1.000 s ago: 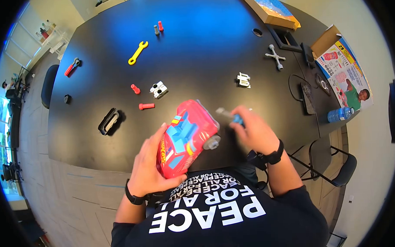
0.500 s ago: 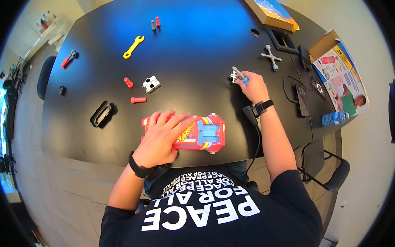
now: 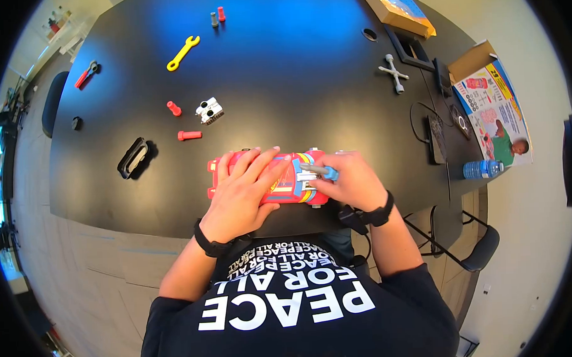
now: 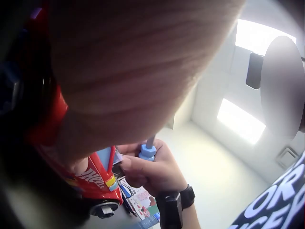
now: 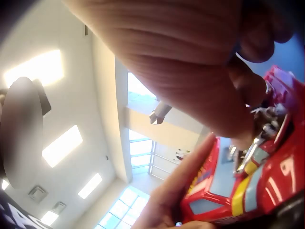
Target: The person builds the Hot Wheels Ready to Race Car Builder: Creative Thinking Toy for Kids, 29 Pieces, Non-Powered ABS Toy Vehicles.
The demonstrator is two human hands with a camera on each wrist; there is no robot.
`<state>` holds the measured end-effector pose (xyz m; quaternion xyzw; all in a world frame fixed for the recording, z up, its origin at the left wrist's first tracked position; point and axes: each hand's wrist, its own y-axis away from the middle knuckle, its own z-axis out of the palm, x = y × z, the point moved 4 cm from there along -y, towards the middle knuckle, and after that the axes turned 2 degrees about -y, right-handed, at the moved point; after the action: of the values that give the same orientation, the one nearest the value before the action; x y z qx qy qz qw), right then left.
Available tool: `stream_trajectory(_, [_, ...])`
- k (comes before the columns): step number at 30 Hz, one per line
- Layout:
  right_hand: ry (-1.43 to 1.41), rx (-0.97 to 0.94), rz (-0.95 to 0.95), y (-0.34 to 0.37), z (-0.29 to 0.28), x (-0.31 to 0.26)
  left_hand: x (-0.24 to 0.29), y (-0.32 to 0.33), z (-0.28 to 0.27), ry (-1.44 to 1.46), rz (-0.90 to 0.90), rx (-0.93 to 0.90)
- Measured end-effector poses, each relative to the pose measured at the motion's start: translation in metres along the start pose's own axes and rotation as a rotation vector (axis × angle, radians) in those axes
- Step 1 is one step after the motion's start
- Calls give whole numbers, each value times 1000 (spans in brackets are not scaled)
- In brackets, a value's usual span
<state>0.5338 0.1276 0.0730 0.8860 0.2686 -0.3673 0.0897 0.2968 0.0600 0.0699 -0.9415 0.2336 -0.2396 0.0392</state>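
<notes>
A red toy car (image 3: 286, 192) with blue and yellow trim lies on the table near its front edge. My left hand (image 3: 243, 186) holds it from above, fingers across the body and thumb along the near side. At the car's right end, my right hand (image 3: 357, 183) grips a toy screwdriver (image 3: 329, 173) with a blue handle, its grey shaft slanting up over the car. The same hand's fingers touch a silver-white engine piece (image 5: 255, 150) at the blue recess. Its fingertips are partly hidden in the head view.
To the left lie a white block (image 3: 209, 110), red bolts (image 3: 189, 135), a black oval part (image 3: 133, 158), a yellow wrench (image 3: 183, 53) and a red-handled tool (image 3: 86, 74). A grey cross wrench (image 3: 394, 74), water bottle (image 3: 483, 169) and printed box (image 3: 494, 102) are on the right.
The car was tilted up in my left hand, then laid flat on the table. My right hand reached right to the white engine piece, picked it up and brought it to the car, keeping the screwdriver.
</notes>
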Motion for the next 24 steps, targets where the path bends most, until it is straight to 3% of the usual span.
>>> stream_trajectory(5, [0,32,32,5,2,3,1,-4,4,-7,2,2])
stream_trajectory(7, [-202,5,113,7,5,11,1,-5,4,-9,0,11])
stream_trajectory(13, [2,37,-35,13,6,4,2,-5,7,-1,2,20])
stream_trajectory(20, [-167,96,-28,12,4,5,3,-5,7,-7,1,39])
stream_trajectory(22, [72,23,39,13,3,7,3,-5,7,-13,-2,38])
stream_trajectory(24, [121,9,80,15,4,-1,4,-5,9,-7,3,37])
